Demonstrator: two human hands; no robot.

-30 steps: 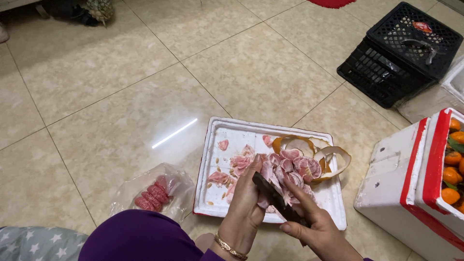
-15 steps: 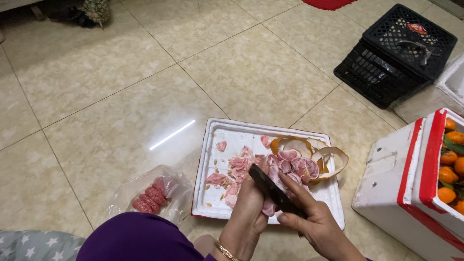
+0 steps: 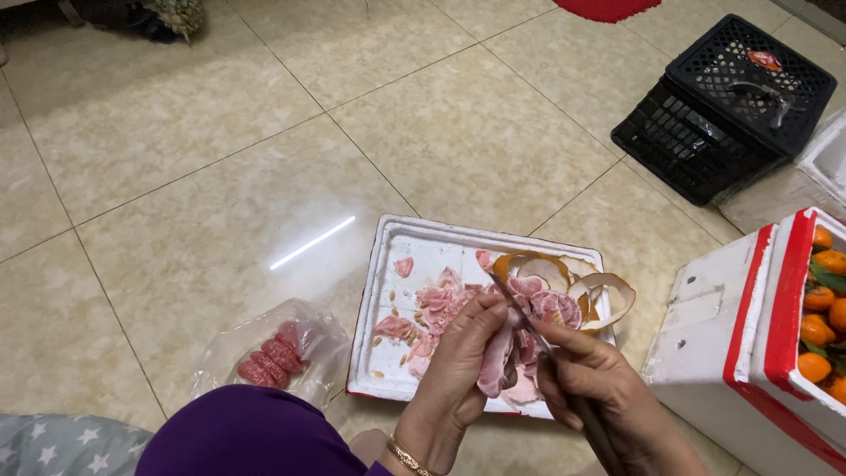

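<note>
Left hand [image 3: 463,353] now grasps a pink pomelo segment [image 3: 495,363] lifted above the white foam tray [image 3: 397,242]; right hand [image 3: 586,379], clenched on the knife [image 3: 529,319], has shifted its blade onto the membrane, so peeling proceeds

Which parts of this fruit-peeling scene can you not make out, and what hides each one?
- Head view: the knife handle is covered by the right hand.
- Head view: part of the pomelo segment sits behind the left hand fingers.
- Head view: the foam box of oranges is cut off by the right edge.
- Head view: peeled segments blur behind their clear plastic bag.
</note>
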